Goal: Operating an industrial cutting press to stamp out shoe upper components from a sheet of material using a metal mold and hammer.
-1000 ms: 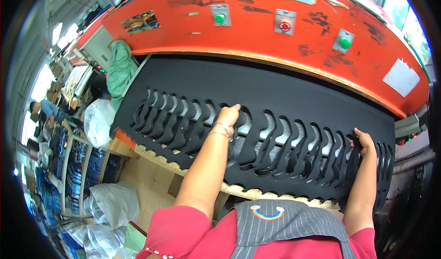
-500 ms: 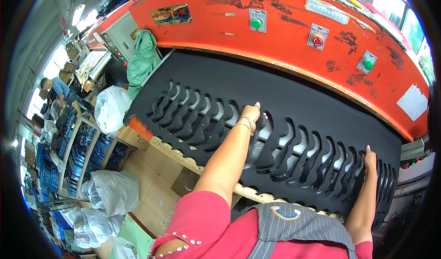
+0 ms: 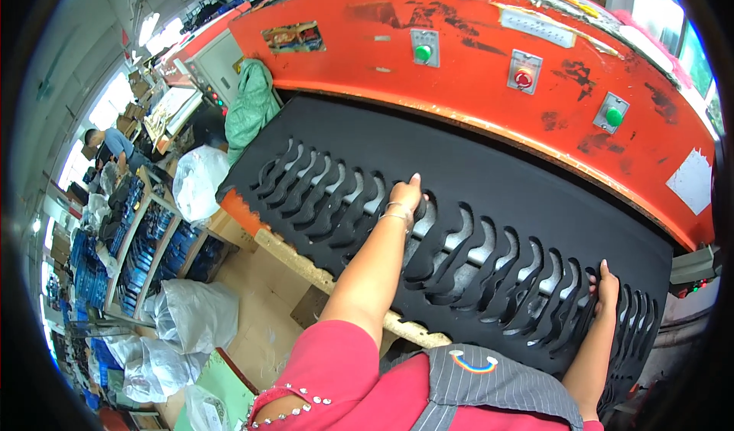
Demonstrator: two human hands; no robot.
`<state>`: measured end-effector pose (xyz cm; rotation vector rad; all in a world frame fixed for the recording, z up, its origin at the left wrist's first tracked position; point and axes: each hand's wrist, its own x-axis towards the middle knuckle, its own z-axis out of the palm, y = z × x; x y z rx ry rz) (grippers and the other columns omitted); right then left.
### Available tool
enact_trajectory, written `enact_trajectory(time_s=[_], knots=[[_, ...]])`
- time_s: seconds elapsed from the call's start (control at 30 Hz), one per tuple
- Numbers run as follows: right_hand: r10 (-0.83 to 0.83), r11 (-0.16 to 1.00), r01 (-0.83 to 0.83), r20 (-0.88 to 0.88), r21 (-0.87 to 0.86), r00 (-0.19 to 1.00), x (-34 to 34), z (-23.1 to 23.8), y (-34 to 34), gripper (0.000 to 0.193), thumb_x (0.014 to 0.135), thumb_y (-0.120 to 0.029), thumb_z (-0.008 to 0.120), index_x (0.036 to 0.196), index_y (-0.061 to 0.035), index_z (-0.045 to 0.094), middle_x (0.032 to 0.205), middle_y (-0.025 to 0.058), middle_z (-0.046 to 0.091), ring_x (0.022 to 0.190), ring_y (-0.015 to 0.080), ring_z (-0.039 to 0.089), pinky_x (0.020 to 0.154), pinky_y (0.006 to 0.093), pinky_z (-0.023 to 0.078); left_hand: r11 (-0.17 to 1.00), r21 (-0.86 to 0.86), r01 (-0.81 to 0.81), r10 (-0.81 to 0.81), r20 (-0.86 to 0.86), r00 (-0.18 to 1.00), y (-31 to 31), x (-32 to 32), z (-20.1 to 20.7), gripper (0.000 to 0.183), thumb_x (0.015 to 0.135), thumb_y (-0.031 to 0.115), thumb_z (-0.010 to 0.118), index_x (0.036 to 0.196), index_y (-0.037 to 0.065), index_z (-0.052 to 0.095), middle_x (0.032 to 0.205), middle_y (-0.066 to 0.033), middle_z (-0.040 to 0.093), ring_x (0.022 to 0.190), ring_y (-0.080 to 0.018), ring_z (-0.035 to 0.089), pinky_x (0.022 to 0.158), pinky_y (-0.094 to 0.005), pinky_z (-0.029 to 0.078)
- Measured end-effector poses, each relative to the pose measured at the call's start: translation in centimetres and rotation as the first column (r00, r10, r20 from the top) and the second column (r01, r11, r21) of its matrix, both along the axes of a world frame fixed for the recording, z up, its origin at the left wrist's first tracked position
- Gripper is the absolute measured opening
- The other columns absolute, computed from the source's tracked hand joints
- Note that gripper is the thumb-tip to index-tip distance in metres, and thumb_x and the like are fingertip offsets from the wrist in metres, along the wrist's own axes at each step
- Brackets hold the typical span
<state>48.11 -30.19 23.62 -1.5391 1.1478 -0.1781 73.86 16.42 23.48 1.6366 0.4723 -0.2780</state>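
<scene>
A wide black sheet (image 3: 489,179), foam or rubber by its look, lies on the bed of an orange machine. A row of wavy cut-outs runs across it, with thin curved strips between them. My left hand (image 3: 407,196) is closed on the sheet at a cut-out near the middle, thumb on top and the other fingers mostly hidden. Farther right, my right hand (image 3: 607,289) grips a strip near the sheet's right end, its fingers partly down in a cut-out. Pale grey surface shows through the openings.
The orange machine front (image 3: 474,79) rises behind the sheet, with a red button (image 3: 523,79) and two green ones. A pale board edge (image 3: 298,259) borders the bed. To the left stand a rack of blue pieces (image 3: 153,247) and plastic bags (image 3: 195,316); a person (image 3: 115,144) works beyond.
The sheet has shifted a little toward me and leftward, its right end more so, with both hands still holding it. The whole view has also tilted slightly.
</scene>
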Motion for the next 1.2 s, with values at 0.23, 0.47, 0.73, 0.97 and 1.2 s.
enact_trajectory(time_s=[0.23,0.47,0.73,0.97,1.2], knots=[[-0.173,0.912,0.039,0.296,0.409,0.939,-0.5,2.0,1.8,0.042,0.085,-0.05,0.065,0.098,-0.0108,0.058,0.071,0.0061,0.065,0.042,0.0085,0.046,0.038,0.023,0.036,0.994,-0.084,-0.073,0.064,-0.113,0.992,-0.3,0.4,1.7,0.048,0.097,0.036,0.051,0.108,-0.011,0.053,0.084,-0.0162,0.062,0.057,-0.0228,0.062,0.054,-0.0341,0.057],[-0.139,0.97,0.067,0.309,0.232,0.941,0.2,1.7,2.9,0.035,0.094,-0.041,0.055,0.074,-0.0149,0.043,0.055,-0.0031,0.043,0.039,0.0074,0.036,0.036,0.0244,0.029,0.991,0.078,-0.105,0.114,-0.125,0.986,-0.6,3.3,2.1,0.047,0.095,0.031,0.055,0.114,-0.012,0.053,0.072,-0.0178,0.065,0.053,-0.0251,0.064,0.05,-0.0332,0.052],[-0.193,0.979,0.155,0.357,0.133,0.914,7.9,-0.1,5.3,0.036,0.093,-0.04,0.056,0.072,-0.0126,0.048,0.055,-0.0002,0.048,0.039,0.0097,0.039,0.037,0.0248,0.032,0.96,0.26,0.109,-0.073,-0.141,0.987,1.3,11.2,1.8,0.052,0.098,0.037,0.046,0.12,-0.01,0.051,0.086,-0.0189,0.065,0.059,-0.0256,0.065,0.053,-0.0361,0.055],[-0.251,0.96,0.274,0.269,-0.053,0.93,11.2,-3.8,-8.9,0.035,0.091,-0.035,0.059,0.068,-0.0106,0.054,0.054,0.0016,0.052,0.04,0.0103,0.039,0.04,0.026,0.03,0.627,0.654,0.424,-0.472,-0.114,0.874,-6.0,11.7,2.6,0.062,0.1,0.044,0.031,0.119,-0.009,0.056,0.127,-0.0292,0.051,0.125,-0.0377,0.047,0.103,-0.0409,0.037],[-0.14,0.987,0.151,0.16,-0.057,0.977,13.8,-1.2,-9.0,0.037,0.09,-0.039,0.06,0.065,-0.0113,0.055,0.054,0.0009,0.052,0.04,0.0107,0.039,0.041,0.027,0.032,0.691,0.626,0.36,-0.442,-0.028,0.897,-7.4,14.7,1.2,0.056,0.098,0.042,0.037,0.11,-0.007,0.061,0.118,-0.0284,0.057,0.115,-0.0387,0.055,0.097,-0.0413,0.045]])
